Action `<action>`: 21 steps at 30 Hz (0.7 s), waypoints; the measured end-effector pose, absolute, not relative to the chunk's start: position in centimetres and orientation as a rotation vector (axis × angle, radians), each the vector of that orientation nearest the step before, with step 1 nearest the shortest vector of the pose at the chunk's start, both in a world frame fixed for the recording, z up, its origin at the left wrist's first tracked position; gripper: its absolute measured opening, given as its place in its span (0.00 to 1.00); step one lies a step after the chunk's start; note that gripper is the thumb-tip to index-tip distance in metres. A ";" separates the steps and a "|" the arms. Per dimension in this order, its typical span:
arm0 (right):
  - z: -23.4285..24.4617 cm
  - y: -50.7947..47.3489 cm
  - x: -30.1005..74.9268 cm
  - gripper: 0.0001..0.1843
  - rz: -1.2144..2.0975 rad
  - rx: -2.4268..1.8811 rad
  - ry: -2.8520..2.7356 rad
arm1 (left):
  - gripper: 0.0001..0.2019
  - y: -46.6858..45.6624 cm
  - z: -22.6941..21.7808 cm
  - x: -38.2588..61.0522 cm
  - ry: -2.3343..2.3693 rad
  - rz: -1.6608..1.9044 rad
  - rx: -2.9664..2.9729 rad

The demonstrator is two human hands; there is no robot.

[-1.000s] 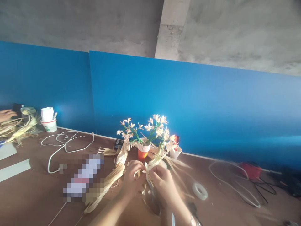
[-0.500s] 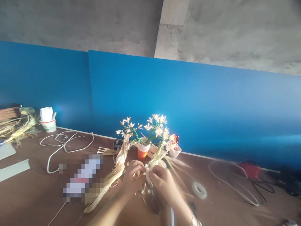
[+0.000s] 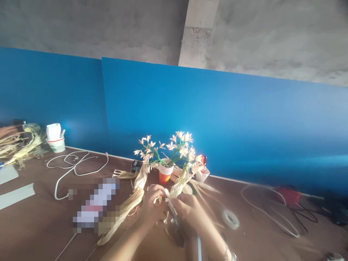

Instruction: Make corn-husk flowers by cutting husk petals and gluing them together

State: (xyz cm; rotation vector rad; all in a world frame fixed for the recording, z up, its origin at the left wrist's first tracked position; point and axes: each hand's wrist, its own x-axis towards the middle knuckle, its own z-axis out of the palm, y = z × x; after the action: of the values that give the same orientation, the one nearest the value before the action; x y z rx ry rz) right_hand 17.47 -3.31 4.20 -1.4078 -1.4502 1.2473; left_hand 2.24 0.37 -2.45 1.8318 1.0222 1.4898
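Observation:
Both hands meet low in the middle of the view. My left hand (image 3: 152, 203) is closed, its thumb and fingers pinching a small pale corn-husk petal (image 3: 166, 193). From the right, my right hand (image 3: 187, 206) is also closed, with its fingertips pinched at the lower side of the same petal; what lies between them is partly hidden. Just beyond stands an orange and white paper cup (image 3: 165, 174) holding green-stemmed husk flowers (image 3: 182, 148). Long dried husks (image 3: 122, 214) lie left of my left hand, and small husk scraps are scattered beneath. A dark shiny object (image 3: 176, 232), blurred, lies below my hands.
A tape roll (image 3: 230, 219) lies to the right, near a looped cable and a red object (image 3: 289, 196). At left are a white cable (image 3: 63, 175), a white tub (image 3: 56, 145) and a pixelated patch. Another person's hand (image 3: 9, 131) is among husks at far left.
My right hand's fingers have shifted slightly left and down at the petal, and its wrist has moved a little right. The petal has tipped left. The left hand has barely moved.

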 end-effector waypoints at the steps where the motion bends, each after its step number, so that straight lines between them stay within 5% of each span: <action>1: 4.2 -3.3 17.3 0.16 1.297 -1.400 -1.413 | 0.04 0.4 -2.6 2.2 1.034 1.510 1.850; 9: 3.2 -3.0 16.6 0.08 1.306 -1.417 -1.306 | 0.05 0.3 -2.4 2.5 1.134 1.586 1.889; 21: 3.8 -3.5 16.5 0.11 1.369 -1.342 -1.266 | 0.06 0.3 -2.5 2.3 1.044 1.598 1.992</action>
State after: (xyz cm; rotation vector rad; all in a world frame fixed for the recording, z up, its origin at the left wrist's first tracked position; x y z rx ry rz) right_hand 16.52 -3.47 3.85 -1.3419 -1.2658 1.3690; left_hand 2.28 0.35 -2.50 1.9922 1.0440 1.5983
